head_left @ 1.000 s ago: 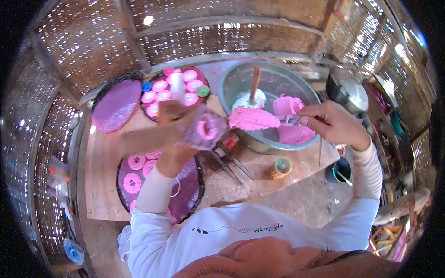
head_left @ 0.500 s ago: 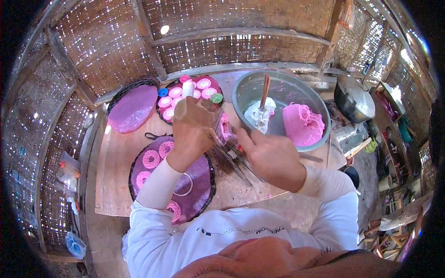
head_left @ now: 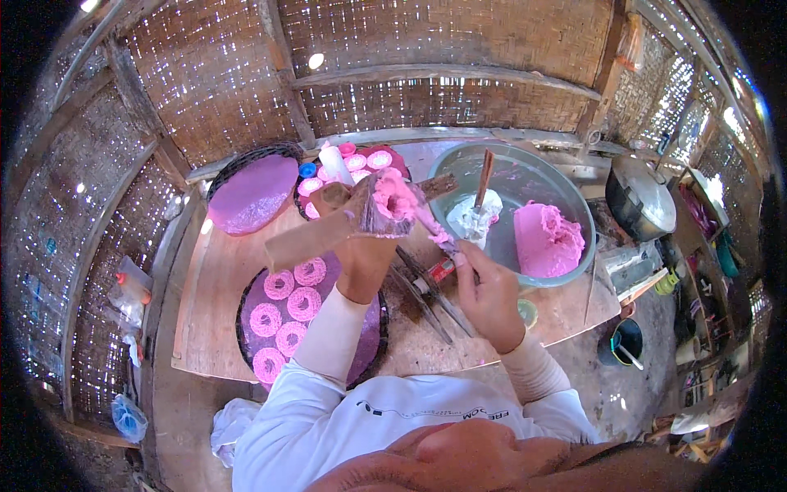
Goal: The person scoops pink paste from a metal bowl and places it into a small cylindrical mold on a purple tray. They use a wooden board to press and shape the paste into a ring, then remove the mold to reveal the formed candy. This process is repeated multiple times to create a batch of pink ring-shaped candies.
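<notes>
My left hand [head_left: 366, 266] is closed around a wooden press [head_left: 310, 239] with a flat bar sticking out to the left. Pink dough [head_left: 395, 199] fills the press's round mouth, which faces up. In my right hand [head_left: 490, 297] is a thin spatula [head_left: 432, 223], smeared with pink dough, its blade beside the mouth. Under my left forearm, coiled pink dough rings [head_left: 304, 302] lie on a round purple tray [head_left: 373, 340]. To the right, a grey-green basin [head_left: 566, 168] holds a large pink dough lump [head_left: 548, 239] and a white lump [head_left: 474, 217] with a wooden stick [head_left: 485, 174] standing in it.
Behind the press are a tray of pink-and-white rings [head_left: 379, 160], a white bottle [head_left: 333, 161] and a blue lid [head_left: 307, 170]. A bare purple tray [head_left: 254, 193] sits far left. Long metal tools [head_left: 422, 305] lie before me. A lidded pot [head_left: 642, 197] stands right.
My left hand has turned the press so its dough-filled mouth shows upward. My right hand has drawn back a little toward me, and the spatula in it now shows. The view has shifted slightly.
</notes>
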A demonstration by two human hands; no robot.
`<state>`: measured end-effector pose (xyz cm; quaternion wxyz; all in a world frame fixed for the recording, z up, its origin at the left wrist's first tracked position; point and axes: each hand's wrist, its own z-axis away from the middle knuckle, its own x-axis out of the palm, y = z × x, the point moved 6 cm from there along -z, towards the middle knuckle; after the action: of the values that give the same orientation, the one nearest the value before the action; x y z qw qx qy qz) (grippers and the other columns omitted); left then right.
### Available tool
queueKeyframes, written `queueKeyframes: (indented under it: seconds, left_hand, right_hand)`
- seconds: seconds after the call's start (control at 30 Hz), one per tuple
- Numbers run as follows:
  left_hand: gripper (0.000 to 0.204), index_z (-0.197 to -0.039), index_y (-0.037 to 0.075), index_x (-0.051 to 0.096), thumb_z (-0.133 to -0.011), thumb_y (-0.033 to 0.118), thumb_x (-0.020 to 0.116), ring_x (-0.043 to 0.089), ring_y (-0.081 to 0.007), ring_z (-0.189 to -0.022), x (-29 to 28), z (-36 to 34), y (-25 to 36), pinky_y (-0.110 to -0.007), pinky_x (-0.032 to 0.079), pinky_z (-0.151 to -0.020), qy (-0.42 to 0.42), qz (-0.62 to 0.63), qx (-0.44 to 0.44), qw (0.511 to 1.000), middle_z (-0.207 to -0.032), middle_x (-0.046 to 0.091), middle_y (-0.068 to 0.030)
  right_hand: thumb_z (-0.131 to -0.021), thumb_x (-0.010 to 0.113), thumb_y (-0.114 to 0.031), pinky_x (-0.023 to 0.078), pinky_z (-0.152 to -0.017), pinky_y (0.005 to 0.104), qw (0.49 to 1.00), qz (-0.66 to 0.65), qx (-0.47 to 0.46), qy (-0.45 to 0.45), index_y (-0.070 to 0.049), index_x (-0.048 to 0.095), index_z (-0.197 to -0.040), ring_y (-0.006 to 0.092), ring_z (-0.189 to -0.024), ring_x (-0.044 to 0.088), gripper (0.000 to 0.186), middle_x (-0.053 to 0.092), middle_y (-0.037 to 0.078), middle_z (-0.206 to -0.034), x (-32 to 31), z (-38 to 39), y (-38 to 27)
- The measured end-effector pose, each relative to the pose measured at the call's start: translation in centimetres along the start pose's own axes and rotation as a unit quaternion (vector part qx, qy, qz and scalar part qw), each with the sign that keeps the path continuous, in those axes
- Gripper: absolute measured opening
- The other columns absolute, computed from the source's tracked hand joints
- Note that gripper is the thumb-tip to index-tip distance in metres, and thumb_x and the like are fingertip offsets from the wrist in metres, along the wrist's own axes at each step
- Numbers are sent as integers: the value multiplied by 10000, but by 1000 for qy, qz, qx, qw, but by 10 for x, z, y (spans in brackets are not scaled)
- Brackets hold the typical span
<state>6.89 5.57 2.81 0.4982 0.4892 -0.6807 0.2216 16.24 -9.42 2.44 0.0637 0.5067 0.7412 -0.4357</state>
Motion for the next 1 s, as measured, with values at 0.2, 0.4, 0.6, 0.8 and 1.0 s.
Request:
queueKeyframes:
  seconds: [0.2,0.4,0.6,0.8,1.0]
  left_hand:
    - [387,-982,45,575,-760,362,588,509,-252,-960,-52,-25,39,-368,396,-876,9,-147,88,985,-985,547,-87]
    - [353,-992,57,546,-684,89,714,512,-206,-932,-9,4,112,-351,431,-813,-3,-830,250,498,-987,507,-81]
    - [385,-1019,66,533,-684,94,721,501,-213,-943,6,29,125,-353,416,-828,-49,-591,253,764,-1004,489,-77]
    - [393,-1007,96,529,-666,104,723,452,-221,-932,16,13,95,-337,372,-843,-176,-389,103,898,-1003,423,-65]
    - [434,-1039,115,540,-665,211,738,458,-238,-942,22,13,63,-369,380,-856,-415,-63,48,906,-1057,431,-79]
  right_hand:
    - [-834,538,-179,482,-586,389,996,1,-31,-82,-70,622,-998,326,-685,617,214,629,168,-791,-26,14,14]
    - [-761,510,-212,492,-511,411,867,482,48,-118,-137,677,-715,298,-566,624,189,623,119,-628,-118,-41,109]
    - [-730,529,-174,494,-531,392,777,594,75,-193,-108,698,-704,257,-675,662,183,664,90,-694,-98,-63,249]
    - [-748,550,-200,499,-569,380,768,590,85,-234,-126,711,-804,233,-705,664,185,675,111,-813,-72,-77,311]
    - [-800,435,-453,463,-812,410,911,-253,-10,-325,-23,538,-1114,268,-878,604,542,614,125,-955,61,-41,51]
